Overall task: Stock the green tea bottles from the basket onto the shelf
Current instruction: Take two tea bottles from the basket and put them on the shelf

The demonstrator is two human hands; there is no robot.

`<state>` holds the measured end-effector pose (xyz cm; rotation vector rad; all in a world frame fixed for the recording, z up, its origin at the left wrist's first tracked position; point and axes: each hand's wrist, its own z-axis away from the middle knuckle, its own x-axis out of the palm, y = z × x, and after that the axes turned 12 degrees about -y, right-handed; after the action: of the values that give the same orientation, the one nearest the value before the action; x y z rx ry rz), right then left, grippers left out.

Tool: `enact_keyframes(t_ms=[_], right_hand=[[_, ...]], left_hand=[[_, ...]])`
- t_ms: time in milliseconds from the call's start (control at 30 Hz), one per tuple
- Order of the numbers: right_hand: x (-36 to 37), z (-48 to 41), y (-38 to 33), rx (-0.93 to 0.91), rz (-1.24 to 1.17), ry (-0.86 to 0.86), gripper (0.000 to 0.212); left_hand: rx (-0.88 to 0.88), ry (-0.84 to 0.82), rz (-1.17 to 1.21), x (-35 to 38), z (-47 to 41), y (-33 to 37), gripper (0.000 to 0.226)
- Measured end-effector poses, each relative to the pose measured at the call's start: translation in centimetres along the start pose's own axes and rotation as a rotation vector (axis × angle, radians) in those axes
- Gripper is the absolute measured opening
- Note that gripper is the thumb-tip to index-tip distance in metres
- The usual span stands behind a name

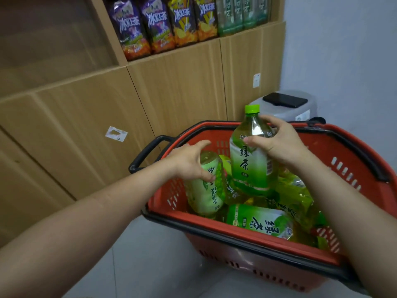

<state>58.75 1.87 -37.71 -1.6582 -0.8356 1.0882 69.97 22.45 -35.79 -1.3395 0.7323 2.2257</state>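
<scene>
The red basket point(163, 198) sat at 4 o'clock, its far rim near the cabinet front point(176, 87), with open floor at 7. The right grip point(277, 143) clasped one green tea bottle point(251, 162) upright above the basket, cap toward 12. The left grip point(189, 162) curled round a second bottle point(206, 194) standing steeply inside it.

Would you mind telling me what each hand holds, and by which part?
Right hand: upright green tea bottle, by its shoulder. Left hand: tilted bottle in the basket, by its raised end.
</scene>
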Motion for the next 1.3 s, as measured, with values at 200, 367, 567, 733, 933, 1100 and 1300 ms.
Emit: enact_keyframes(t_ms=[200, 367, 567, 733, 933, 1100, 1300], right_hand=[[1.8, -0.1, -5.8, -0.142, 0.081, -0.048, 0.067], [7.6, -1.2, -12.3, -0.215, -0.020, -0.001, 0.069], [18.6, -4.8, -19.6, -0.259, -0.211, 0.100, 0.056], [27.8, -9.4, -28.1, -0.437, -0.302, 0.107, 0.055], [36.7, -15.2, -36.1, -0.519, -0.254, 0.157, 0.056], [42.0, -18.2, -37.5, -0.531, -0.150, 0.097, 0.062], [45.1, -20.2, -36.2, -0.541, 0.014, 0.011, 0.068]], left_hand=[[0.103, 0.355, 0.253, -4.9, 7.5, -3.9, 0.073], [0.148, 0.650, 0.843, -9.0, 12.7, -10.4, 0.052], [0.097, 1.009, 1.315, -13.4, 17.4, -20.1, 0.047], [0.179, 1.189, 1.457, -19.1, 20.2, -26.3, 0.046], [0.069, 1.162, 1.439, -23.4, 21.6, -33.7, 0.066], [-0.048, 1.179, 1.245, -24.7, 20.5, -38.4, 0.065], [-0.272, 1.187, 0.824, -25.1, 19.8, -41.8, 0.054]])
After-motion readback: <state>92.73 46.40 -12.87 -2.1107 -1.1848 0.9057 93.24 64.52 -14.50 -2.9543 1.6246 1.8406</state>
